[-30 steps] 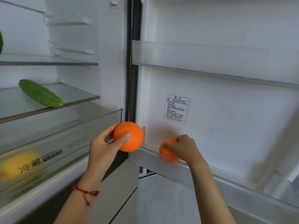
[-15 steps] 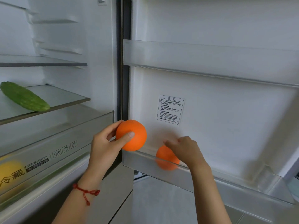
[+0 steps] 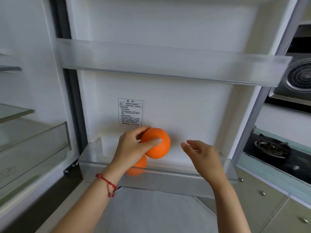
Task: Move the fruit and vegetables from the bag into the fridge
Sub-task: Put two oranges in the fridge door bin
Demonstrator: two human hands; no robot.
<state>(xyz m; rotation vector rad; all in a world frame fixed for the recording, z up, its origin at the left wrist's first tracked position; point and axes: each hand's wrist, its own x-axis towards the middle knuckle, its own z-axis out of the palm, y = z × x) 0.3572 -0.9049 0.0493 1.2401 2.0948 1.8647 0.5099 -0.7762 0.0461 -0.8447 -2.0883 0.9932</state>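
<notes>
My left hand grips an orange and holds it just above the lower door bin of the open fridge door. A second orange lies in that bin, partly hidden behind my left hand and the bin's clear front wall. To the right of the held orange, my right hand hovers over the bin with relaxed fingers and nothing in it. The bag is out of view.
An upper door bin spans the door above. The fridge interior with glass shelves and a crisper drawer lies to the left. A gas hob, a range hood and cabinet fronts stand to the right.
My right hand let go of the second orange in the lower door bin and drew back to the right. My left hand carried its orange rightward over the bin. The view swung right.
</notes>
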